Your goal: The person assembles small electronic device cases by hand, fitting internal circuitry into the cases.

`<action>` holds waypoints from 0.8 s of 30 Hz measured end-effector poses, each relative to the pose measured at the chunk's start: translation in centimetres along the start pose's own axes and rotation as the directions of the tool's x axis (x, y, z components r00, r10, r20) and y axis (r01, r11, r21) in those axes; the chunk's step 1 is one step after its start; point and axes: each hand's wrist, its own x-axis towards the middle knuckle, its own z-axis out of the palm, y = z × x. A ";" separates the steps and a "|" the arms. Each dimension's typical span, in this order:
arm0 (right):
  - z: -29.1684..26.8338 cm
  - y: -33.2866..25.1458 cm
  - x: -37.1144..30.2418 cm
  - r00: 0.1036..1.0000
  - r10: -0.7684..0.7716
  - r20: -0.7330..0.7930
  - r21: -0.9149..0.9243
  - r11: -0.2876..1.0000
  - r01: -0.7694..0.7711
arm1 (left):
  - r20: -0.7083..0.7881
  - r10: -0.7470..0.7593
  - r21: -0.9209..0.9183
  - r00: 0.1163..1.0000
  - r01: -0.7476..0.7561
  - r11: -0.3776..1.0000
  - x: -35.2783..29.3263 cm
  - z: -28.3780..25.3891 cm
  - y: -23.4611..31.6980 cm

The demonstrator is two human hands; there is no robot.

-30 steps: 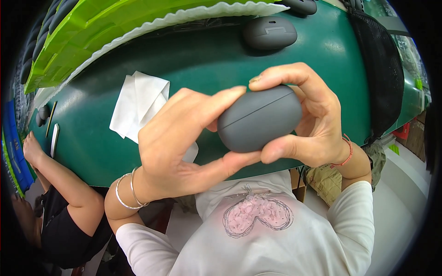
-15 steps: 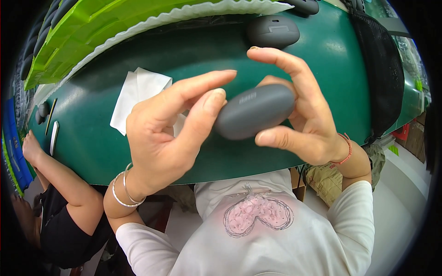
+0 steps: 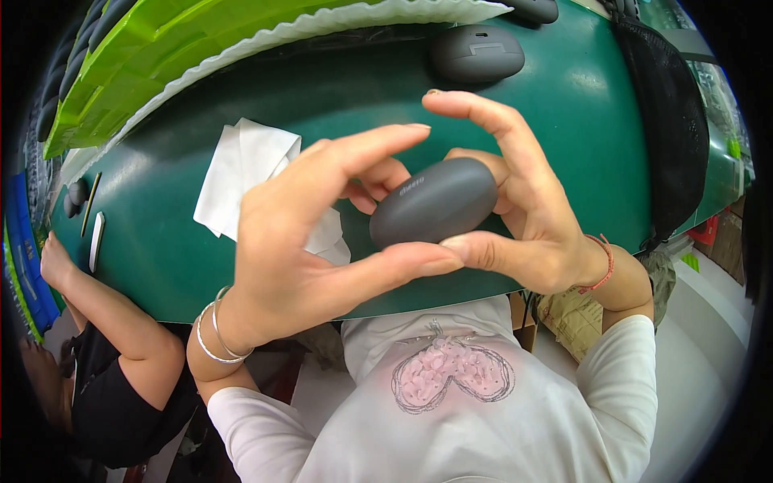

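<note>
Clasping a dark grey rounded case [image 3: 435, 211] between left hand [image 3: 282, 233] and right hand [image 3: 543, 217], above the green desk [image 3: 173, 270].

Gripping with thumbs along the near edge, tips meeting, and with curled fingers at the far side and right end; pointing both index fingers past the shell, apparently without pressing on it. Could slip or twist loose, judging by the smooth curves and the light fingertip hold, especially on parting the thumbs; could then knock against the desk or roll over its near edge, perhaps scuffing. Looking outward, past a folded white cloth [image 3: 245, 173] partly hidden by the left hand, to a second dark case [image 3: 477, 56] resting toward the desk's far side.
</note>
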 end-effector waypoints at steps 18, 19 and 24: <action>-0.3 0.2 -0.1 0.992 -0.090 0.087 -0.003 0.996 0.090 | 0.195 -0.413 -0.591 0.890 0.442 0.674 0.5 -0.3 -0.2; -0.3 0.2 -0.1 0.994 -0.078 0.082 0.012 0.997 0.078 | 0.197 -0.408 -0.583 0.891 0.441 0.683 0.4 -0.4 -0.2; 0.2 -0.6 0.0 0.999 0.046 0.021 0.196 0.979 -0.050 | 0.152 -0.430 -0.584 0.890 0.432 0.687 0.1 0.1 -0.4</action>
